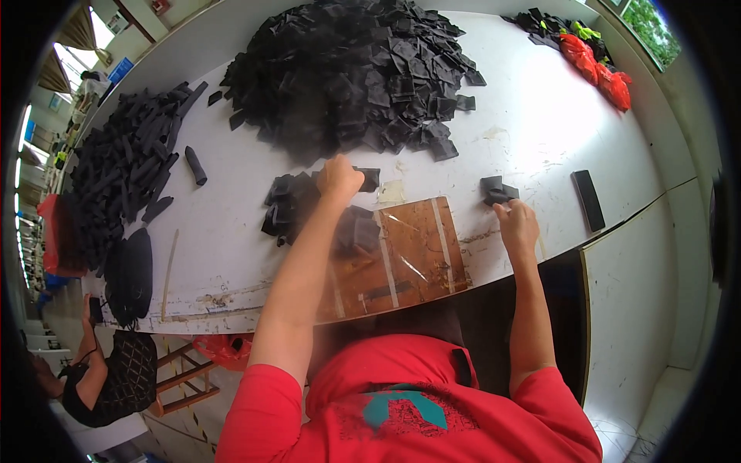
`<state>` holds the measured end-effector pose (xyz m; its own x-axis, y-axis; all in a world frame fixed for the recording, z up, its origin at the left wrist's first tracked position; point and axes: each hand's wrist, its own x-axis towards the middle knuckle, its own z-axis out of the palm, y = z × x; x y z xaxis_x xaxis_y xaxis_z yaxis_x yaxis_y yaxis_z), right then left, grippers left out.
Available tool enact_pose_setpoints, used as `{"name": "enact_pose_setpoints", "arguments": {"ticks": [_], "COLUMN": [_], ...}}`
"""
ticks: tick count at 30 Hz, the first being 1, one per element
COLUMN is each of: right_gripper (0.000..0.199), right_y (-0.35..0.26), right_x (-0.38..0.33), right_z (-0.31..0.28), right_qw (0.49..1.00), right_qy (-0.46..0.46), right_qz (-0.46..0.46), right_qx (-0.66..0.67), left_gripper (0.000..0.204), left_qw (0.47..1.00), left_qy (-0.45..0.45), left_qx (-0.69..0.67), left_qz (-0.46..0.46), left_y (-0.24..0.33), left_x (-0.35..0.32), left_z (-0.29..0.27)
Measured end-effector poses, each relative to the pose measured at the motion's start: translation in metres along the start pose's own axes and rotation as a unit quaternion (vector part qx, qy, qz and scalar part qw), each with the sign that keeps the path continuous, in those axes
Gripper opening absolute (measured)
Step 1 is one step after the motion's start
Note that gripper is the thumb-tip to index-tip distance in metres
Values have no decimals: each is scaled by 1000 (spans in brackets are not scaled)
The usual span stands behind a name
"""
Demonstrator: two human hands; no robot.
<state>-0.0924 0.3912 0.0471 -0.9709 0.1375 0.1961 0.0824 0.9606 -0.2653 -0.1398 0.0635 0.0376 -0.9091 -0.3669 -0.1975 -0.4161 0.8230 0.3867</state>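
My left hand [340, 182] is closed over a small heap of black cloth pieces [289, 202] in front of me. A flat folded black cloth piece [370, 180] sticks out to the right from under its fingers. Farther right, my right hand [519, 225] is closed, thumb and fingers pinched at the near edge of a few folded black cloth pieces [494, 190]. Its fingertips partly hide where they meet the cloth. Between my hands, at the table's near edge, lies a brown wooden board [421, 243] with pale tape strips; some black pieces overlap its left side.
A large mound of black cloth pieces [347, 77] covers the table's far middle. Rolled black pieces [131, 147] pile up at left. A dark oblong block [588, 201] lies at right, red plastic bags [594, 69] far right. Another person [108, 378] sits at lower left.
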Motion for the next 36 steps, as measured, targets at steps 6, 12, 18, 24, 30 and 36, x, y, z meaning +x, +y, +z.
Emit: {"name": "enact_pose_setpoints", "arguments": {"ticks": [6,12,18,24,30,36], "right_gripper": [11,14,30,25,25,27], "right_y": [-65,-153,-188,-179,-182,-173], "right_x": [-52,-110,-130,-133,-138,-129], "right_z": [-55,-91,-93,-90,-80,-73], "right_qw": [952,809,809,817,862,840], "right_qy": [-72,-165,-118,-58,45,83], "right_qz": [-85,-312,-283,-337,-326,-407], "right_qx": [286,470,502,465,385,349], "left_gripper": [16,14,10,8,7,9], "left_qw": [915,798,824,851,834,836], "left_qy": [16,-16,-10,77,179,61], "left_qx": [-403,-603,-556,-495,-513,-536], "left_qz": [-1,9,104,157,93,98], "left_y": [-28,-47,-47,-39,-19,-26], "left_x": [-40,-161,-230,-244,-247,-244], "left_z": [-32,-84,-93,-89,-75,-77]}}
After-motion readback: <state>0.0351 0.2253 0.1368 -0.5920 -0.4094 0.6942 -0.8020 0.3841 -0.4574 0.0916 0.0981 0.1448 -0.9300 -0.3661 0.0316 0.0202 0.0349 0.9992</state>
